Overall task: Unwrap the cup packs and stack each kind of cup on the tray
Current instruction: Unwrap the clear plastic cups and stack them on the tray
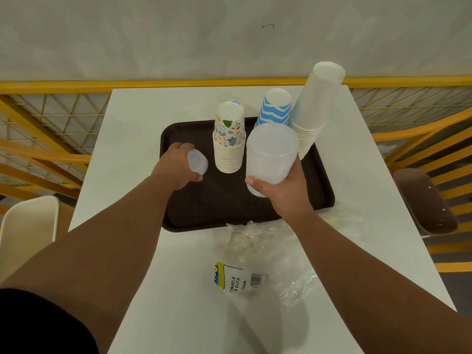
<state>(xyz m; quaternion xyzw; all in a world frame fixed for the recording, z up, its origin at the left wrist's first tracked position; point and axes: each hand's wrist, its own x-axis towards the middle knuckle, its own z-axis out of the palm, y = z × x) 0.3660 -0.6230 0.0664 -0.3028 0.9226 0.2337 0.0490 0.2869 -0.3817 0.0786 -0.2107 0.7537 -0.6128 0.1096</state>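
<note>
A dark brown tray [219,200] lies on the white table. On it stand three upside-down stacks: doodle-printed paper cups [229,139], blue-and-white striped cups [275,108] and tall plain white cups [315,106]. My right hand [283,192] grips a stack of translucent plastic cups [272,154] from below, held above the tray's right half. My left hand [178,167] holds a small translucent cup [197,162], bottom up, over the tray's left side beside the printed stack.
Crumpled clear wrappers [275,251] lie on the table in front of the tray, one with a printed cup label [229,277]. A cream chair [28,226] stands at the left, a brown seat [424,200] at the right. A yellow railing [51,84] runs behind the table.
</note>
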